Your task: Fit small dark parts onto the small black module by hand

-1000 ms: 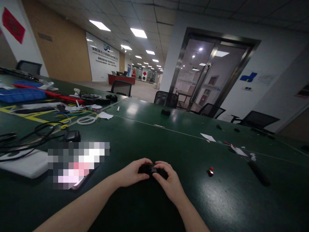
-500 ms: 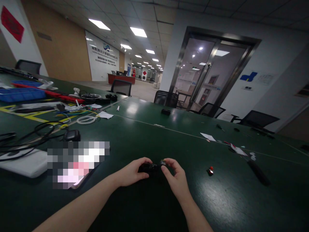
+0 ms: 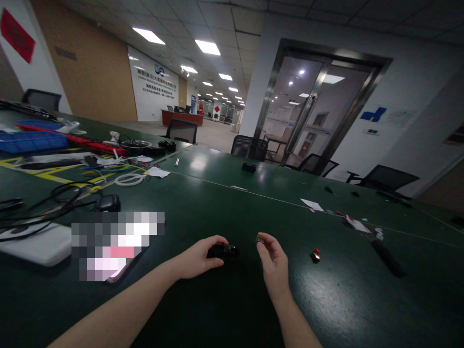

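My left hand (image 3: 205, 258) is closed around a small black device (image 3: 227, 250), thumb on the near side and fingers on the far side, low over the green table. Its right end sticks out of the grip; its exact kind does not show. To the right, my right hand (image 3: 272, 256) pinches a small dark piece with a greyish face (image 3: 259, 239) between thumb and fingertips, apart from the black device. Farther right on the table lies a small orange and silver part (image 3: 316, 255).
A pixelated, phone-like slab (image 3: 123, 246) lies left of my arms, beside a white box (image 3: 39, 244) under black cables. Blue trays (image 3: 34, 141) and coiled wires (image 3: 129, 180) fill the far left. A black-handled tool (image 3: 387, 258) and paper scraps (image 3: 311, 205) lie to the right.
My right hand has moved right, away from the black device, carrying the small dark piece with it. My left hand and the black device have stayed in place.
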Tool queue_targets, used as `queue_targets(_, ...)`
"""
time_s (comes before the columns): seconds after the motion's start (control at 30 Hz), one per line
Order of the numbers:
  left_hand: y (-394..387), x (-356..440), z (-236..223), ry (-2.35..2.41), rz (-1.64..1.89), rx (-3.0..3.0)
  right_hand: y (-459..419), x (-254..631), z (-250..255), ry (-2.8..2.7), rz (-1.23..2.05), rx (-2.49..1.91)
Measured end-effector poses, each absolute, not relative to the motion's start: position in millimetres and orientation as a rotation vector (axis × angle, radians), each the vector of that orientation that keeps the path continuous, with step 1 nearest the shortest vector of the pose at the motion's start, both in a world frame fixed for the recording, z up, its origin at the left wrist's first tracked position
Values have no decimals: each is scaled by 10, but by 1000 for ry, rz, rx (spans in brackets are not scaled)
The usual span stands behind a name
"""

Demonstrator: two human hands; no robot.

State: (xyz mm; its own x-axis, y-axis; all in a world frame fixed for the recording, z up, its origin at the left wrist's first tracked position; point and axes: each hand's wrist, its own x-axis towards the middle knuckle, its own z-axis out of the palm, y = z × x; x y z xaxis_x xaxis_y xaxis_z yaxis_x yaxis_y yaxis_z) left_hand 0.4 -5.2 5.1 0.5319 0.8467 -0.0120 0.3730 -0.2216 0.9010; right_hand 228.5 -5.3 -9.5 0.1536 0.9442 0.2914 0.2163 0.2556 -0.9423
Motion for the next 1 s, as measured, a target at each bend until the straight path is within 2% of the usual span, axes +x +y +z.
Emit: queue_targets(1.0,-57,-10,54,1034,611,1806,-94,2286,-29,-1142,650,-1313)
